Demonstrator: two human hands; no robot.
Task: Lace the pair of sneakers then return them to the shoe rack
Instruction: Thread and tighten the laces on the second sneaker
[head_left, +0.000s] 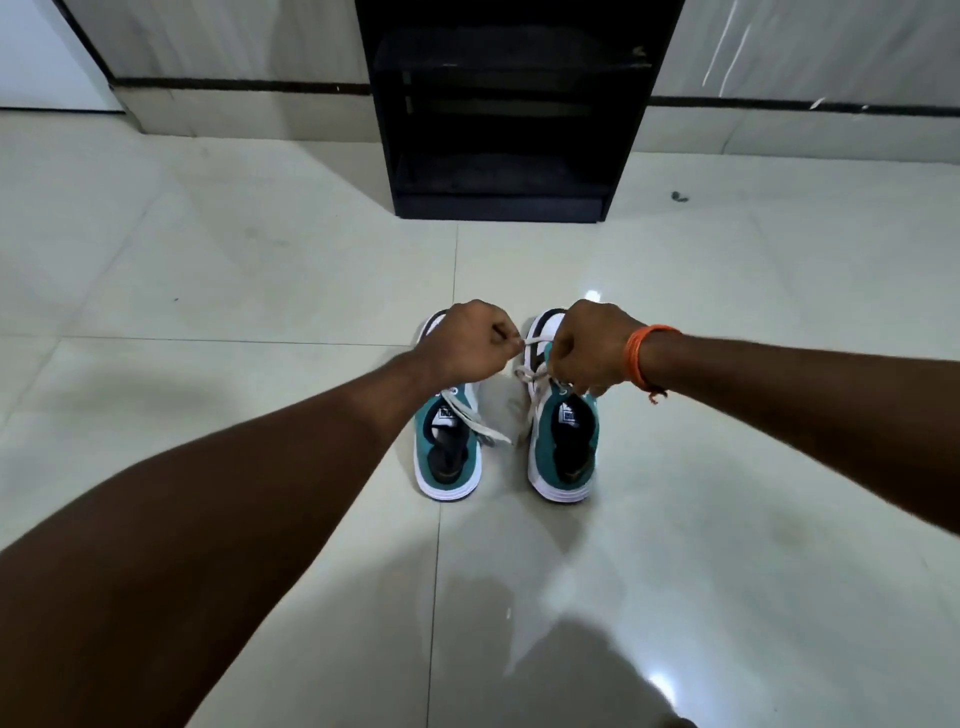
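Note:
Two teal and white sneakers stand side by side on the pale floor, heels toward me: the left sneaker (449, 457) and the right sneaker (563, 452). My left hand (465, 345) is closed above the left sneaker's toe end and pinches a white lace (535, 340) that runs across to my right hand (587, 351). My right hand, with an orange thread band at the wrist, is closed on the lace over the right sneaker's tongue. A loose lace end (485, 428) lies between the two shoes. Both toe caps are largely hidden by my hands.
A black open shoe rack (504, 205) stands against the wall straight ahead, a short way past the sneakers, with dark shelves inside. Glossy light floor tiles spread all around. A small dark speck (678, 196) lies on the floor right of the rack.

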